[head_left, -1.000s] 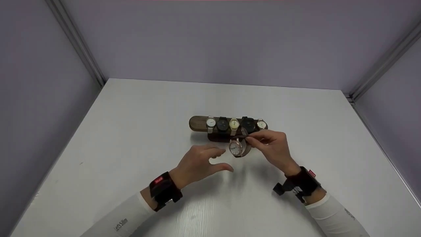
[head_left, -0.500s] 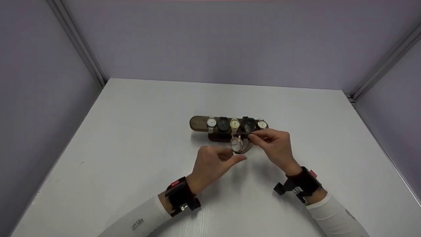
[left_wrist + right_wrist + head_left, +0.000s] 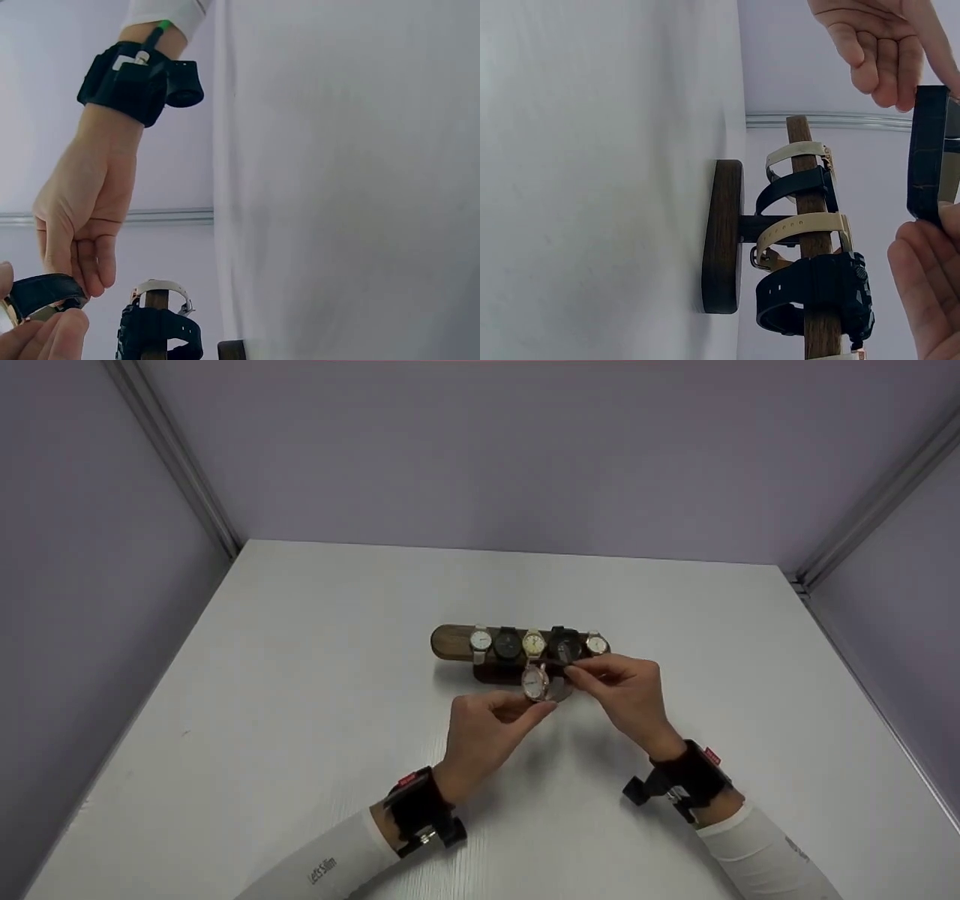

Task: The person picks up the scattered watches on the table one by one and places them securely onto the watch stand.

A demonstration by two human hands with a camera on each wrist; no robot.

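Watch [image 3: 536,683] (white dial, dark strap) pinched between both hands [image 3: 487,727].

Lighting: even, diffuse, from overhead; moderately bright, cool lilac cast on walls. Shadows: soft, faint, under both forearms and in front of watch stand [image 3: 517,649] on bench [image 3: 300,675]. Glare: small glints on watch glass only (dials too small to read). Head view: wide-angle, frame rails bowing toward corners; mild softness overall. Left wrist view: bench overexposed, near white; fingers [image 3: 45,337] at bottom edge blurred. Right wrist view: stand sharp, near fingers [image 3: 930,285] out of focus.
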